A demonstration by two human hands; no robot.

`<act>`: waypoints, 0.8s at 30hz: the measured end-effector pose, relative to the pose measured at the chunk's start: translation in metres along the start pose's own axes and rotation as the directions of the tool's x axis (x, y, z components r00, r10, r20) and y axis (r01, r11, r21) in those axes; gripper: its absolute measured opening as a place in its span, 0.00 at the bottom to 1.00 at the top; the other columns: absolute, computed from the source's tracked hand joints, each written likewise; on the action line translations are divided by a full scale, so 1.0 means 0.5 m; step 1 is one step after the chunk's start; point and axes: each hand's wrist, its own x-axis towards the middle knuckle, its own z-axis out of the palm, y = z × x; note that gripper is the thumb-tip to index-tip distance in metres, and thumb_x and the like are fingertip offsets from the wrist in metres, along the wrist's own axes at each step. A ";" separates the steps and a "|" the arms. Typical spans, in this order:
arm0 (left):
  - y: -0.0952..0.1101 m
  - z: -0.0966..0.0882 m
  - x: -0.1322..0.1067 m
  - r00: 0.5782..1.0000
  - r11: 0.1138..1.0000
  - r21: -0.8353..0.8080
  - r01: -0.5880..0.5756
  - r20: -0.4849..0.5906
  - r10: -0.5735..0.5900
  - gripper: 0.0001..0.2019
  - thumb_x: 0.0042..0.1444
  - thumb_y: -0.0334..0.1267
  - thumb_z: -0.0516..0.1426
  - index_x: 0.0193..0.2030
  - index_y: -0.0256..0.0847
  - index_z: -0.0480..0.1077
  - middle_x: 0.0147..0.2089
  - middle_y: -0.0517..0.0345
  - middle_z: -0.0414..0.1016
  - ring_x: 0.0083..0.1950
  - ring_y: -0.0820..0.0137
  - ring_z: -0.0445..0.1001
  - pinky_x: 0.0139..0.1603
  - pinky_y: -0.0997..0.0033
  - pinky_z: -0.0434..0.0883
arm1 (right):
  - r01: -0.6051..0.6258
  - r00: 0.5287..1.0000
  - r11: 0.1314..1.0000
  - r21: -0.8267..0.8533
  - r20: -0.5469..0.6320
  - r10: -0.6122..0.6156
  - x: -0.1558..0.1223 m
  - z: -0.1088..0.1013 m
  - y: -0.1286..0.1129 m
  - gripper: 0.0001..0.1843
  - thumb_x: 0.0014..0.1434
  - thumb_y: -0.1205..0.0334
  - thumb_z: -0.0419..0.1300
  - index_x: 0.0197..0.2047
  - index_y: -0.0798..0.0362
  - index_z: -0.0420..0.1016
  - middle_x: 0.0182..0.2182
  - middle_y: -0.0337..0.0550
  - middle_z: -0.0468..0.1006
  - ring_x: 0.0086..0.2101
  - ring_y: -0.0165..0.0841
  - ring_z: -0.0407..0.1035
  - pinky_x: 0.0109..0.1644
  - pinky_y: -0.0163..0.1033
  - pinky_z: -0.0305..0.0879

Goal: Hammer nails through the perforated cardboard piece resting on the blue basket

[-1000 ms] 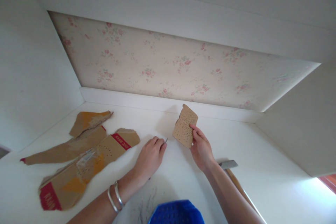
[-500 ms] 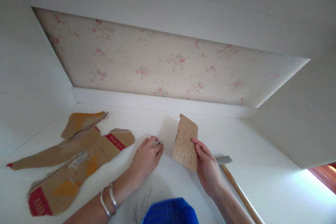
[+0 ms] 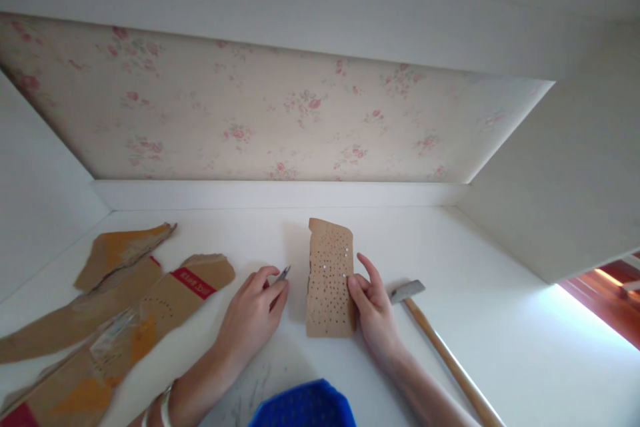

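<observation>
I look through one head camera, facing forward and down from above the white table [image 3: 450,260]. The left hand [image 3: 251,312] and right hand [image 3: 375,317] show near me, low in the middle; the flowered wall [image 3: 280,100] stretches across beyond. Glare blurs the lower right, so I can't quite judge depth there.

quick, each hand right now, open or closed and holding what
Left hand: closed, holding a small pointed metal item, mostly hidden.
Right hand: closed on the hole-dotted cardboard piece at its edge, one finger raised.
</observation>
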 end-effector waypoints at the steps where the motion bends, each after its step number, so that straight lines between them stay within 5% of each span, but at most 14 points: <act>1: 0.001 -0.001 0.001 1.000 0.999 -0.049 0.005 -0.030 -0.007 0.13 0.67 0.38 0.52 0.42 0.44 0.78 0.49 0.51 0.73 0.41 0.65 0.73 0.47 0.62 0.72 | -0.001 1.000 1.000 0.008 0.019 0.001 -0.001 0.000 -0.001 0.30 0.59 0.47 0.65 0.62 0.42 0.61 0.27 0.30 0.77 0.33 0.33 0.71 0.42 0.38 0.65; 5: 0.013 -0.014 0.006 0.994 0.937 -0.346 0.054 -0.068 -0.082 0.12 0.67 0.41 0.52 0.44 0.42 0.76 0.43 0.52 0.74 0.44 0.65 0.74 0.43 0.69 0.73 | -0.029 0.996 0.998 0.048 0.091 0.024 -0.003 0.003 -0.007 0.21 0.57 0.48 0.67 0.51 0.45 0.73 0.28 0.34 0.80 0.32 0.34 0.73 0.40 0.39 0.66; 9: 0.026 -0.028 0.008 0.980 0.791 -0.579 0.200 0.100 -0.175 0.14 0.66 0.47 0.53 0.47 0.41 0.74 0.42 0.53 0.76 0.43 0.66 0.75 0.40 0.71 0.72 | -0.052 0.993 0.996 0.073 0.107 0.044 -0.001 0.008 -0.014 0.17 0.55 0.48 0.68 0.45 0.46 0.78 0.32 0.37 0.83 0.33 0.35 0.75 0.41 0.39 0.67; 18: 0.034 -0.025 0.002 0.943 0.569 -0.752 0.332 0.281 -0.179 0.21 0.60 0.54 0.58 0.50 0.38 0.72 0.37 0.54 0.75 0.39 0.66 0.73 0.40 0.68 0.71 | -0.053 0.995 0.994 0.099 0.094 0.044 0.004 0.011 -0.018 0.18 0.56 0.47 0.67 0.47 0.44 0.75 0.37 0.38 0.84 0.38 0.37 0.76 0.44 0.42 0.68; 24: 0.037 -0.025 0.014 0.907 0.299 -0.858 0.417 0.373 -0.194 0.23 0.57 0.52 0.62 0.53 0.38 0.71 0.46 0.49 0.78 0.46 0.61 0.76 0.48 0.62 0.73 | -0.083 0.977 0.996 0.045 0.199 0.073 -0.003 0.011 -0.014 0.19 0.58 0.48 0.67 0.49 0.45 0.74 0.29 0.35 0.81 0.31 0.33 0.74 0.39 0.38 0.67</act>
